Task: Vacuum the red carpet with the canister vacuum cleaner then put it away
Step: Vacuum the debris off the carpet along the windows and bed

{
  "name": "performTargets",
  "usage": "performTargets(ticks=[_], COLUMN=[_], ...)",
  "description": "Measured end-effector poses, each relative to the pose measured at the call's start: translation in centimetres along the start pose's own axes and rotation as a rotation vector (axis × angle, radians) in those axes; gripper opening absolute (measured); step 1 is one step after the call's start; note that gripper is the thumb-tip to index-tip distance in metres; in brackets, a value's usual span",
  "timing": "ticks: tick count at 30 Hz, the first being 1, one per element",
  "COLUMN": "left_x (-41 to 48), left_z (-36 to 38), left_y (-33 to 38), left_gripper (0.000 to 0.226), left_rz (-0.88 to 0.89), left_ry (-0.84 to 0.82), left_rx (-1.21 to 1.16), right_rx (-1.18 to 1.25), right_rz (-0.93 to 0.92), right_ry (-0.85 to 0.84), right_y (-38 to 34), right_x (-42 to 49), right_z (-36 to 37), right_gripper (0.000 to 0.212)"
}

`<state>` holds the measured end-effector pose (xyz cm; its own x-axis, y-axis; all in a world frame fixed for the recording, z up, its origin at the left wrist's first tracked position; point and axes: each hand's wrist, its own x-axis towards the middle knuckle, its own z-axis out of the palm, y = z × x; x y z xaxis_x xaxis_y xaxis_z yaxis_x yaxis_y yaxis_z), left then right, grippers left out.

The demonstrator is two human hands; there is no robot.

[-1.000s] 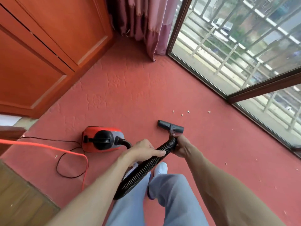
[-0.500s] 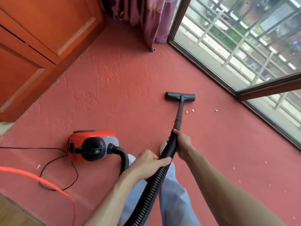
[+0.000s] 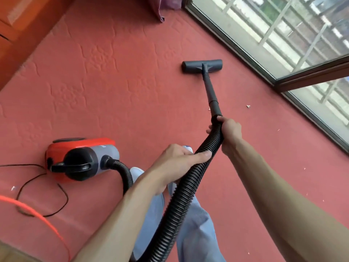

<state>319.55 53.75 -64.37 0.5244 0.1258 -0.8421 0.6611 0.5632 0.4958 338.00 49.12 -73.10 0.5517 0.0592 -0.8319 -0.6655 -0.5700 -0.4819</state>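
Red carpet (image 3: 132, 91) covers the floor in the head view. The red and grey vacuum cleaner (image 3: 81, 157) sits on it at the left, just beside the person's feet. Its black bumpy hose (image 3: 181, 195) bends out of the front and runs up between both hands. The left hand (image 3: 177, 163) holds the middle of the hose, with its fingers curled round it and the thumb (image 3: 204, 155) lying flat along it. The right hand (image 3: 229, 133) grips tight where the hose meets the dark tube (image 3: 210, 91), with its fingers wrapped all the way round. The tube leans away to the flat brush head (image 3: 202, 66), which rests on the carpet near the glass door (image 3: 283, 35). Small white crumbs (image 3: 248, 106) lie near the tube. A thin black cord (image 3: 37, 186) and an orange cord (image 3: 37, 214) lie on the carpet at the left. Light blue trousers (image 3: 194, 224) show under the arms
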Motion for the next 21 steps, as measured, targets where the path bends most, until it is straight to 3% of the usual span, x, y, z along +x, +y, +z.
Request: performTargets(ticks=[3,7,12,17,21], left_x=[-0.5,-1.4,-2.5,-2.6,-1.9], left_z=[0.8,0.9,0.3,-0.1,-0.1], left_y=[1.4,3.5,5.0,5.6,5.4], left_gripper=[0.054,0.052,0.063,0.057,0.050], left_rz=[-0.037,-0.086,-0.103,-0.088,-0.093], left_ry=[-0.141,-0.306,-0.475,-0.471,-0.320], left_rx=[0.114,0.188,0.201,0.226,0.177], right_rx=[0.074,0.134,0.178,0.280,0.254], right_rz=[0.059,0.122,0.173,0.217,0.208], right_ry=[0.023,0.045,-0.006,-0.034,-0.066], right_y=[-0.1,0.3,0.9,0.9,0.6], right_x=[-2.3,-5.7,-8.5,-7.6,-4.3], right_z=[-3.1,-6.5,-8.5,-7.7,-5.6], right_gripper=[0.032,0.014,0.019,0.023,0.043])
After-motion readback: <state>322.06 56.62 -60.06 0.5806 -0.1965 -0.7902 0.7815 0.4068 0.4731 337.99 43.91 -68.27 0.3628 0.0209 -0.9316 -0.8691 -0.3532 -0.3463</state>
